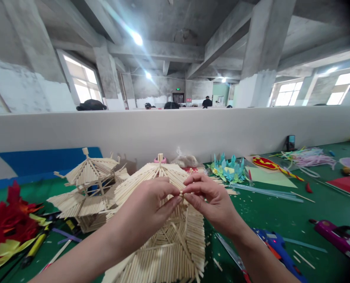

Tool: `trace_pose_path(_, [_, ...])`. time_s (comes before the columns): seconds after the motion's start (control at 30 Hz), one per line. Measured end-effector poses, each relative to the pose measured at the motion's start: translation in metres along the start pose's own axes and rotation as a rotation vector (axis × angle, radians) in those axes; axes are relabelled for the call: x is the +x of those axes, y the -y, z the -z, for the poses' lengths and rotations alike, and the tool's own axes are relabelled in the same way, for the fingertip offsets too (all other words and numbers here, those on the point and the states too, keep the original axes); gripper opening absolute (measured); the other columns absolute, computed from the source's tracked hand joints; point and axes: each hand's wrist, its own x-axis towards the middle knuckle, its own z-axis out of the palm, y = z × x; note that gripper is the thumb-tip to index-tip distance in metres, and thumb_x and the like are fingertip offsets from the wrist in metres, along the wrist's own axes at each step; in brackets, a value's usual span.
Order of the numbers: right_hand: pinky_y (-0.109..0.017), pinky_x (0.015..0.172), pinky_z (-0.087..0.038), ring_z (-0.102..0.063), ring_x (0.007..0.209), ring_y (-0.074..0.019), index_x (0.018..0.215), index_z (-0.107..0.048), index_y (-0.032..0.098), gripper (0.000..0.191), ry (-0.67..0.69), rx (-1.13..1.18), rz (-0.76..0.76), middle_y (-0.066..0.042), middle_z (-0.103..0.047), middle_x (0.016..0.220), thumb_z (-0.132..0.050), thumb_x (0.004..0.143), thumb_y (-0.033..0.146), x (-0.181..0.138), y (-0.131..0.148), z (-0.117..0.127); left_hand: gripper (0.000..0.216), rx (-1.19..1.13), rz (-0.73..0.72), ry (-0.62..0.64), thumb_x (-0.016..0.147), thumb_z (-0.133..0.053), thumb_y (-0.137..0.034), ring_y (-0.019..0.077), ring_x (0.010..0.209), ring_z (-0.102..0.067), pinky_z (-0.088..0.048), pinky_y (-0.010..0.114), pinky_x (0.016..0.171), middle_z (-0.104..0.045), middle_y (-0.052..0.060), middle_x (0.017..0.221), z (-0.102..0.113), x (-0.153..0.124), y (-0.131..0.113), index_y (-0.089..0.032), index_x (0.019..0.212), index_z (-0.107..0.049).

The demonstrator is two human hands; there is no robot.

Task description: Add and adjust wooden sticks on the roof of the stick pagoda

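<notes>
Near the front edge of the green tabletop (263,212), the big stick roof (165,236) looks mostly built, its panels closely laid; its lower part is cut off. Behind it stands a finished-looking small pavilion (86,192). The left hand (147,206) and right hand (210,198) each pinch an end of one short stick (181,192) over the roof; its joint is hidden by fingers.

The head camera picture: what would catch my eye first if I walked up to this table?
Probably the stick-built roof model at centre front, where the left hand and right hand pinch a small stick piece between their fingertips. Behind it to the left stands a stick pagoda, with red paper flowers at the far left edge.
</notes>
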Motion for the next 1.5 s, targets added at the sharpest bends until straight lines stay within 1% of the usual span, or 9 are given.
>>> trace_pose_path(0.13, [-0.026, 0.058, -0.046, -0.055, 0.085, -0.0157, 0.083, -0.069, 0.026, 0.009, -0.002, 0.0, -0.006, -0.003, -0.057, 0.092, -0.063, 0.076, 0.023, 0.001, 0.001, 0.0, 0.027, 0.143, -0.056, 0.017, 0.085, -0.046, -0.022, 0.0161, 0.062, -0.055, -0.039, 0.027, 0.057, -0.058, 0.003, 0.064, 0.002, 0.001, 0.0, -0.014, 0.072, -0.068])
trace_pose_path(0.23, [-0.026, 0.057, -0.045, -0.055, 0.085, -0.0159, 0.083, -0.069, 0.025, 0.009, -0.007, -0.003, -0.013, -0.003, -0.057, 0.092, -0.063, 0.076, 0.022, 0.001, 0.002, -0.001, 0.028, 0.207, -0.076, 0.034, 0.085, -0.044, -0.021, 0.017, 0.063, -0.055, -0.039, 0.028, 0.057, -0.059, 0.004, 0.065, 0.004, 0.001, -0.001, -0.014, 0.072, -0.068])
trace_pose_path(0.5, [-0.025, 0.055, -0.042, -0.054, 0.079, -0.0136, 0.083, -0.069, 0.024, 0.01, -0.023, 0.01, -0.014, -0.003, -0.057, 0.091, -0.062, 0.077, 0.021, 0.002, 0.002, -0.002, 0.027, 0.216, -0.139, 0.061, 0.085, -0.042, -0.016, 0.0158, 0.063, -0.057, -0.041, 0.026, 0.057, -0.064, 0.004, 0.068, 0.006, 0.002, -0.001, -0.014, 0.076, -0.067])
trace_pose_path(0.8, [-0.021, 0.051, -0.038, -0.046, 0.062, -0.0063, 0.078, -0.064, 0.021, 0.003, -0.023, 0.034, -0.017, -0.001, -0.054, 0.092, -0.063, 0.075, 0.02, 0.001, 0.002, -0.003, 0.029, 0.264, -0.169, 0.117, 0.085, -0.039, -0.016, 0.0159, 0.064, -0.059, -0.043, 0.026, 0.058, -0.067, 0.005, 0.071, 0.01, 0.002, -0.002, -0.015, 0.083, -0.068])
trace_pose_path(0.97, [-0.022, 0.051, -0.037, -0.045, 0.062, -0.0066, 0.078, -0.063, 0.02, 0.002, -0.005, 0.025, -0.03, -0.002, -0.054, 0.093, -0.063, 0.076, 0.02, 0.001, 0.003, -0.004, 0.029, 0.192, -0.121, 0.092, 0.086, -0.04, -0.018, 0.0144, 0.063, -0.058, -0.043, 0.025, 0.059, -0.068, 0.004, 0.07, 0.009, 0.002, 0.001, -0.016, 0.083, -0.069])
trace_pose_path(1.07, [-0.023, 0.052, -0.037, -0.048, 0.068, -0.009, 0.078, -0.063, 0.02, 0.002, 0.004, 0.014, -0.037, -0.003, -0.054, 0.093, -0.062, 0.077, 0.021, 0.0, 0.003, -0.003, 0.027, 0.119, -0.07, 0.073, 0.085, -0.043, -0.022, 0.0138, 0.061, -0.057, -0.043, 0.025, 0.057, -0.067, 0.003, 0.067, 0.008, 0.001, 0.003, -0.017, 0.08, -0.069])
trace_pose_path(1.2, [-0.023, 0.054, -0.039, -0.051, 0.076, -0.0115, 0.079, -0.063, 0.02, 0.002, 0.01, -0.002, -0.046, -0.003, -0.054, 0.093, -0.062, 0.077, 0.021, -0.001, 0.002, -0.002, 0.021, 0.018, -0.01, 0.063, 0.081, -0.05, -0.023, 0.015, 0.064, -0.058, -0.044, 0.026, 0.06, -0.069, 0.004, 0.07, 0.004, 0.001, 0.004, -0.016, 0.08, -0.07])
trace_pose_path(1.4, [-0.025, 0.061, -0.042, -0.052, 0.085, -0.0142, 0.081, -0.061, 0.021, 0.004, 0.03, -0.015, -0.046, -0.003, -0.055, 0.095, -0.058, 0.08, 0.019, -0.002, 0.003, -0.003, 0.025, -0.114, 0.039, 0.037, 0.081, -0.047, -0.022, 0.0135, 0.057, -0.053, -0.04, 0.025, 0.053, -0.063, 0.003, 0.061, -0.003, 0.001, 0.004, -0.013, 0.072, -0.069])
trace_pose_path(1.5, [-0.026, 0.063, -0.043, -0.052, 0.086, -0.0145, 0.081, -0.061, 0.021, 0.004, 0.035, -0.023, -0.043, -0.003, -0.055, 0.094, -0.057, 0.08, 0.02, -0.002, 0.004, -0.002, 0.024, -0.191, 0.063, 0.048, 0.08, -0.048, -0.021, 0.0124, 0.057, -0.051, -0.039, 0.023, 0.052, -0.061, 0.002, 0.06, -0.005, 0.001, 0.004, -0.012, 0.069, -0.067])
